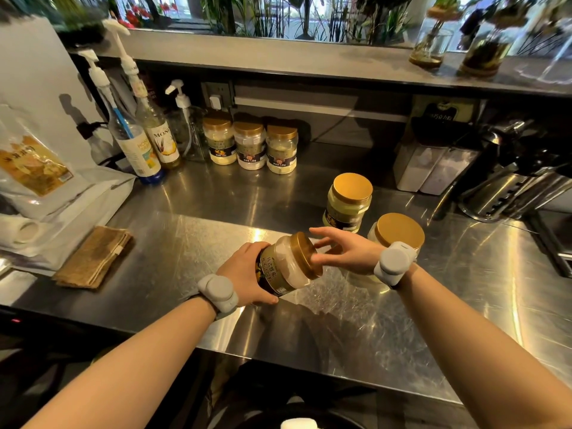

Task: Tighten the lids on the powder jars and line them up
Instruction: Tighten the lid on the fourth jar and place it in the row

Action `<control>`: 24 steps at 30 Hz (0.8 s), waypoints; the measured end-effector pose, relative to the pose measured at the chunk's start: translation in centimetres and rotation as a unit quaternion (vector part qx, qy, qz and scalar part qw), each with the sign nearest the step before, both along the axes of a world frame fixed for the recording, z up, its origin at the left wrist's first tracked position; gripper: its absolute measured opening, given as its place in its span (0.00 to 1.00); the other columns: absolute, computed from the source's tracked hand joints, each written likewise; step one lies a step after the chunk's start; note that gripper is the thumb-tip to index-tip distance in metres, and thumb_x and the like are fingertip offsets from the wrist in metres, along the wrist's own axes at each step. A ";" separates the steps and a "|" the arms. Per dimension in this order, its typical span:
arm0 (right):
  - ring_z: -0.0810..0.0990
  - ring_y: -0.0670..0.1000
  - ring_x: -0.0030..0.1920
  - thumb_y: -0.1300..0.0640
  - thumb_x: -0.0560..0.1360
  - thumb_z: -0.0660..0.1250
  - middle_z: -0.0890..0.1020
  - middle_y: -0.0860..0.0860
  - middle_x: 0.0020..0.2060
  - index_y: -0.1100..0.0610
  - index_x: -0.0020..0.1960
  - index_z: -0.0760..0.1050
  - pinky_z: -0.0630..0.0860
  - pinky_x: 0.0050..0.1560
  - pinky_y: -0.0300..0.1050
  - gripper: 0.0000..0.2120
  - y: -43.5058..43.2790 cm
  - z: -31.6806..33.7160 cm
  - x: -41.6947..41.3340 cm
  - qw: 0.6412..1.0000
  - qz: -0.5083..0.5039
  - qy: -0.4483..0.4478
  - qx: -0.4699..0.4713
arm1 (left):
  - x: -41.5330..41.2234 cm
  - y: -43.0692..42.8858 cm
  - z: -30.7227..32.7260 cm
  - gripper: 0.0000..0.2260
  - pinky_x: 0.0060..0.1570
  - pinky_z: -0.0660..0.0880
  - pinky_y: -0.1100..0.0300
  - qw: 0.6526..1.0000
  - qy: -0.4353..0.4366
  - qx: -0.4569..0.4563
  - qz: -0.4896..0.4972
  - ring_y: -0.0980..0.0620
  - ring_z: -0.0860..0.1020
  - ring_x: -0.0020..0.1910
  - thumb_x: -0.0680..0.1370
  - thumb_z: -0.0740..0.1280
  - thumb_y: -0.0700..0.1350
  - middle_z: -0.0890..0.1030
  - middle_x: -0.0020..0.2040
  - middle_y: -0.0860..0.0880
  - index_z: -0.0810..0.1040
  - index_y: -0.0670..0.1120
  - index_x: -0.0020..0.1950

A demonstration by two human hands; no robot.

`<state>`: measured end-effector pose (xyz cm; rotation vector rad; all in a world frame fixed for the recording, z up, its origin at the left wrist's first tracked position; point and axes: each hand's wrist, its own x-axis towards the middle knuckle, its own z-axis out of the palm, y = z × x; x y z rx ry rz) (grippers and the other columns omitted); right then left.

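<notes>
Left hand (244, 275) is wrapped round the body of the held jar (286, 264), lifted and tipped so its long axis runs sideways, gold lid (309, 254) pointing straight at the right hand (346, 250). That hand is spread open, fingertips just at the lid's rim, gripping nothing yet, so the twist looks like its job. Beyond it two loose jars (348, 201) wait; farther back, left of both hands, stands the row of three (250, 145).

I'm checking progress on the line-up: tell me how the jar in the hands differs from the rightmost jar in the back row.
The held jar is tipped on its side above the steel counter; the back-row jar stands upright on it. The held jar is gripped by the left hand, with the right hand open at its lid; the back-row jar is untouched, beside two others. Both have gold lids and dark labels.
</notes>
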<state>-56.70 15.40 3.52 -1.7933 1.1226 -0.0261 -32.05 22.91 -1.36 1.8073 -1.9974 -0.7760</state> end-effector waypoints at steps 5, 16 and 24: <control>0.64 0.54 0.73 0.51 0.69 0.74 0.58 0.46 0.76 0.41 0.76 0.50 0.68 0.69 0.54 0.45 0.2 0.0 -0.1 0.999 0.036 -0.005 -0.013 | 0.0 0.2 -0.1 0.44 0.54 0.73 0.63 1.000 -0.003 0.007 -0.003 0.57 0.71 0.57 0.57 0.80 0.56 0.70 0.61 0.56 0.63 0.54 0.69; 0.71 0.52 0.66 0.49 0.70 0.73 0.66 0.48 0.71 0.41 0.73 0.58 0.74 0.64 0.50 0.36 0.2 -0.8 0.1 0.998 0.022 -0.060 0.004 | -0.9 0.4 0.2 0.44 0.51 0.71 0.66 1.000 0.012 0.007 -0.008 0.57 0.71 0.56 0.57 0.80 0.56 0.71 0.59 0.56 0.64 0.55 0.68; 0.71 0.50 0.66 0.39 0.73 0.65 0.67 0.48 0.70 0.44 0.74 0.57 0.73 0.60 0.42 0.34 0.4 -1.4 0.4 0.993 0.016 -0.011 -0.120 | -1.4 0.0 0.2 0.42 0.51 0.71 0.67 0.999 0.041 0.019 -0.007 0.58 0.72 0.55 0.58 0.80 0.56 0.72 0.59 0.57 0.65 0.56 0.67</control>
